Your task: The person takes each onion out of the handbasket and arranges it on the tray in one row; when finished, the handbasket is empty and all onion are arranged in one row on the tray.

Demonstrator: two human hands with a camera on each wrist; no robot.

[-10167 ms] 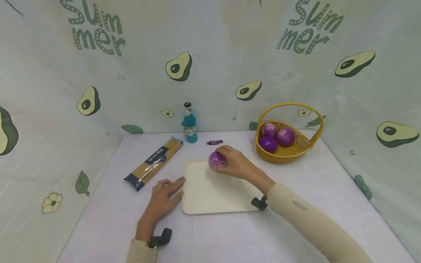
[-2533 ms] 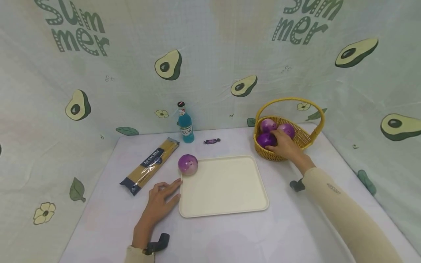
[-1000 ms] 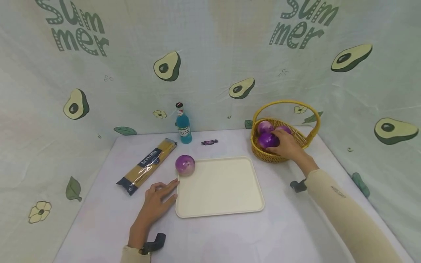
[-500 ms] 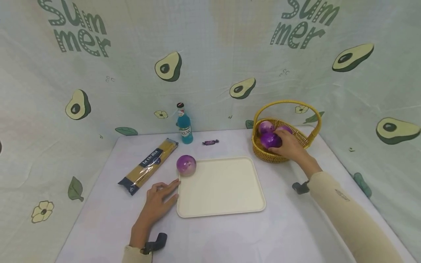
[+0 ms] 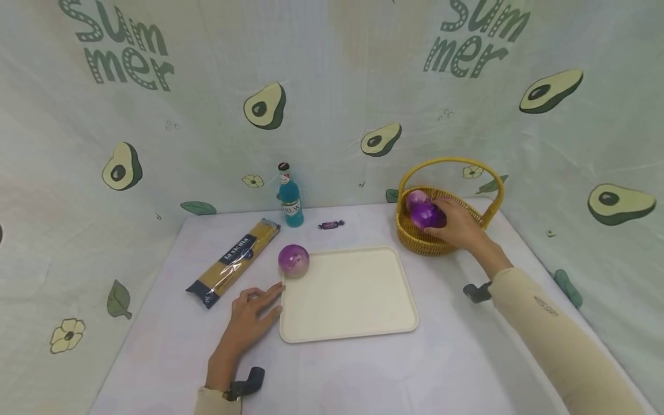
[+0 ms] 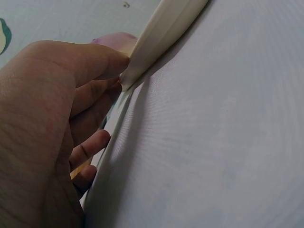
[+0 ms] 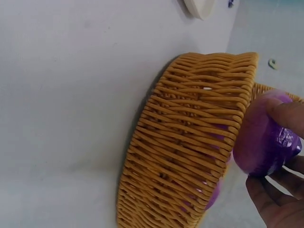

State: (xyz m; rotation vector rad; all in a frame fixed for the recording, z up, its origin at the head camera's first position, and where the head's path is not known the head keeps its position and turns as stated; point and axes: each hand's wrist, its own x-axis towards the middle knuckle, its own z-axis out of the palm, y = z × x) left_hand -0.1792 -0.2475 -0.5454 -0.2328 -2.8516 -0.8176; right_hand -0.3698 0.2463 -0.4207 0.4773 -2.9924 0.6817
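My right hand [image 5: 456, 225] grips a glossy purple onion [image 5: 426, 215] over the yellow wicker basket [image 5: 422, 246]. In the right wrist view, the held onion [image 7: 266, 135] is above the basket's rim, thumb on one side and fingers on the other. A paler purple onion [image 5: 417, 199] sits behind it in the basket; another is hidden by the hand. My left hand [image 5: 249, 317] rests at the left edge of a cream tray [image 5: 347, 294], thumb and fingertips touching its rim. One purple onion [image 5: 293, 261] sits on the tray's far left corner.
A pasta packet [image 5: 233, 262] lies slanted left of the tray. A blue bottle [image 5: 290, 202] stands at the back, and a purple wrapped candy [image 5: 331, 225] lies right of it. The basket's tall handle [image 5: 450, 161] arches above it. Printed cloth walls surround the table.
Earlier, my right hand held an onion over the tray; that onion now sits at its left corner. The right hand has since taken another in the basket and raised it slightly. The left hand stays.
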